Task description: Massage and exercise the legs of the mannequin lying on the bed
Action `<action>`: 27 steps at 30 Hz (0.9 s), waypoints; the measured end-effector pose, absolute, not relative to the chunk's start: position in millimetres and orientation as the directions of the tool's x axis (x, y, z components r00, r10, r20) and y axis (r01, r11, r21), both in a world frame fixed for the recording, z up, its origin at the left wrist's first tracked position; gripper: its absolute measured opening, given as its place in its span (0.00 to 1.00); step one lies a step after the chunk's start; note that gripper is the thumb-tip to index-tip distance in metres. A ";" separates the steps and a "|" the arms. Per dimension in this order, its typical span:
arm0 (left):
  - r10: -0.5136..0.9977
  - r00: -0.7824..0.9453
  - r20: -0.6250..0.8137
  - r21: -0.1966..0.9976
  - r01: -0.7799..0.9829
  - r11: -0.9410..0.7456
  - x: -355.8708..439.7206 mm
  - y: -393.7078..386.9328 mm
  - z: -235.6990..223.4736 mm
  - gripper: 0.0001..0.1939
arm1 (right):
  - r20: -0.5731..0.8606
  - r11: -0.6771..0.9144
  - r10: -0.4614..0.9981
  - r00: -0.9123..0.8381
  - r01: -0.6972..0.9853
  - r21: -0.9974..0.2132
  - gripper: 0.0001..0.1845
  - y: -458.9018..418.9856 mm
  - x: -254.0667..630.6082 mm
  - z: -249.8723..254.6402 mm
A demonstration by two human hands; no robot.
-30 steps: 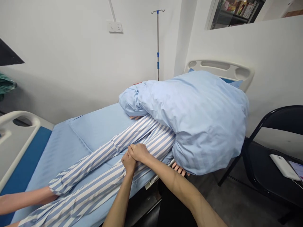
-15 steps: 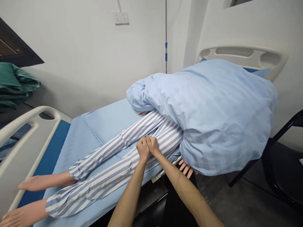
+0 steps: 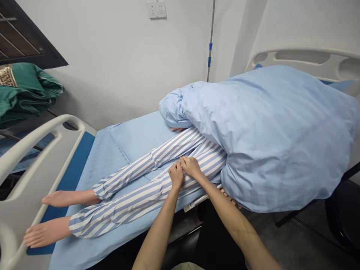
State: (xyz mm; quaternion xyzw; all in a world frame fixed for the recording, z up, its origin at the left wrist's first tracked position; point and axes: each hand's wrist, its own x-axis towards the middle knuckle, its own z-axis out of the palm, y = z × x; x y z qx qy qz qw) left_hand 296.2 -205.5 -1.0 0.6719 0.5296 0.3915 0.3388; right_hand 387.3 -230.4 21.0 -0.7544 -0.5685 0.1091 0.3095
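Note:
A figure in blue-and-white striped pyjama trousers (image 3: pixel 135 191) lies on a bed with a light blue sheet (image 3: pixel 123 140). A bulky light blue duvet (image 3: pixel 267 127) covers its upper half. My left hand (image 3: pixel 176 175) and my right hand (image 3: pixel 191 167) rest side by side on the near thigh, fingers closed and pinching the striped cloth. Bare feet (image 3: pixel 46 232) point toward the white footboard (image 3: pixel 36 150). Fingers of the figure's hand (image 3: pixel 230 198) show under the duvet's edge.
The white headboard (image 3: pixel 303 60) stands at the right, by the wall. A drip pole (image 3: pixel 210 41) stands behind the bed. Folded green cloth (image 3: pixel 25 92) lies at far left. A black chair (image 3: pixel 345 210) is at the right, over grey floor.
The view has swung left and down, so the feet and footboard show more. My two hands have shifted up the thigh toward the duvet, still closed on the trousers.

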 end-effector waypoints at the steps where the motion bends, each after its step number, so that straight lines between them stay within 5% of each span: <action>1: 0.977 0.137 0.165 0.871 0.444 -0.209 296.2 -206.0 -0.8 0.21 | 0.191 -0.193 0.911 0.365 0.788 -0.585 0.19 -231.4 387.0 18.8; 14: 0.977 0.131 0.168 0.895 0.395 -0.207 329.5 -206.7 14.9 0.21 | 0.261 -0.173 0.829 0.495 0.670 -0.722 0.23 -232.0 394.5 5.2; 27: 0.958 0.206 0.198 0.845 0.459 -0.274 327.6 -202.2 5.5 0.20 | 0.196 -0.239 0.898 0.393 0.812 -0.533 0.20 -237.0 411.2 25.9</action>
